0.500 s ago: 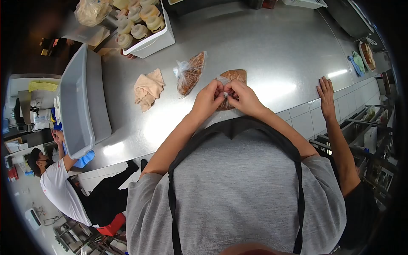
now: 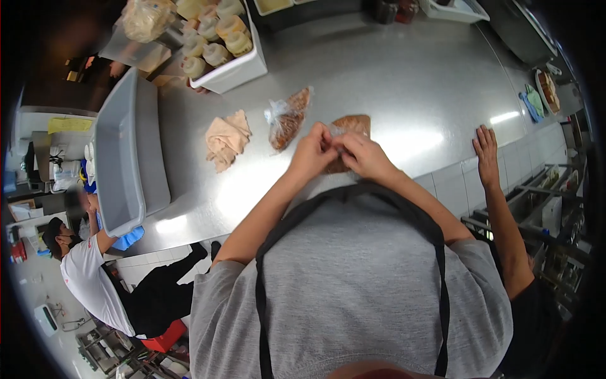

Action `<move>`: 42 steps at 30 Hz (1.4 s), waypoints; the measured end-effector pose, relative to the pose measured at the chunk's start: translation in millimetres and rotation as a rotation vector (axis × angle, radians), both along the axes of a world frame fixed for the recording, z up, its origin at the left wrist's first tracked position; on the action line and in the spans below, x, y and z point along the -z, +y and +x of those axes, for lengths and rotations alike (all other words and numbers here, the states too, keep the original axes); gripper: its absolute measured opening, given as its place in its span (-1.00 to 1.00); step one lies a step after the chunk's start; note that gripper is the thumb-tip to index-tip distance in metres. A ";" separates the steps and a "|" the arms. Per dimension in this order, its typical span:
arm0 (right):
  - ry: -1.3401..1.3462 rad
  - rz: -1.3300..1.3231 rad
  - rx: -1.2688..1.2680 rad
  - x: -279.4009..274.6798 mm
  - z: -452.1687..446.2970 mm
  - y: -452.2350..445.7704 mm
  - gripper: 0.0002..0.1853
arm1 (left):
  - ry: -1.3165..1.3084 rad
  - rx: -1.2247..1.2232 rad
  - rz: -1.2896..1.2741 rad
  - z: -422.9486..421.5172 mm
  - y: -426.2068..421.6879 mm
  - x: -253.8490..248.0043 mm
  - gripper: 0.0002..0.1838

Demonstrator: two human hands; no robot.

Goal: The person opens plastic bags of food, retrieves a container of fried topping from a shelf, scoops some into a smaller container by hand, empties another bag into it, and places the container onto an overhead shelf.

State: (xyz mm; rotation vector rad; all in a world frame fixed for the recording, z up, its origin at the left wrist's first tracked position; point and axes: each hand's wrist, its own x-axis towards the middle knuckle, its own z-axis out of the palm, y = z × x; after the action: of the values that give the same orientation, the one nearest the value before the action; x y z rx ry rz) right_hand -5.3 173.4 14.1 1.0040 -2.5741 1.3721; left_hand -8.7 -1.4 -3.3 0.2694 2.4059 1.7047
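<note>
A clear plastic bag of brown, crumbly food point(image 2: 352, 124) lies on the steel table in front of me. My left hand point(image 2: 312, 153) is closed, its fingertips pinching the gathered neck of this bag. My right hand point(image 2: 367, 153) pinches the same neck from the other side, the fingers of both hands almost meeting. They hide most of the neck and part of the bag. Left of it lies a second bag of brown food point(image 2: 290, 123), its top knotted. A crumpled peach-coloured cloth point(image 2: 227, 140) rests farther left.
A white bin point(image 2: 237, 74) of squeeze bottles stands at the back left, near a deep grey tub point(image 2: 148, 136). Another person's hand point(image 2: 485, 148) rests on the table edge at right. A person in a white shirt point(image 2: 95, 284) stands at far left.
The view has shifted slightly, so things on the table sit a little lower and to the right. My fingers have changed position on the bag's neck and now cover it more.
</note>
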 end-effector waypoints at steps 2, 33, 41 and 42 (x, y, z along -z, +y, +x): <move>-0.020 0.071 0.027 3.0 1.9 2.4 -0.72 | 0.018 -0.003 -0.121 2.0 6.9 -18.7 -0.71; -0.202 0.024 0.181 -23.8 21.0 13.1 -0.81 | 0.116 0.249 0.059 -13.8 9.4 18.0 -0.60; -0.174 -0.146 0.217 -11.8 31.6 14.2 -0.82 | 0.256 0.296 -0.081 -21.4 13.0 25.7 -0.62; -0.200 -0.180 0.229 -11.4 32.9 13.8 -0.82 | 0.256 0.315 -0.072 -20.5 14.3 28.6 -0.62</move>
State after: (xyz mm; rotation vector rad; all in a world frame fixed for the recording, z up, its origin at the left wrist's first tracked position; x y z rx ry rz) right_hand 27.6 187.3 25.5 0.5521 -2.5401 1.6742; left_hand -29.2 12.9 -31.9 0.8524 2.4251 1.5167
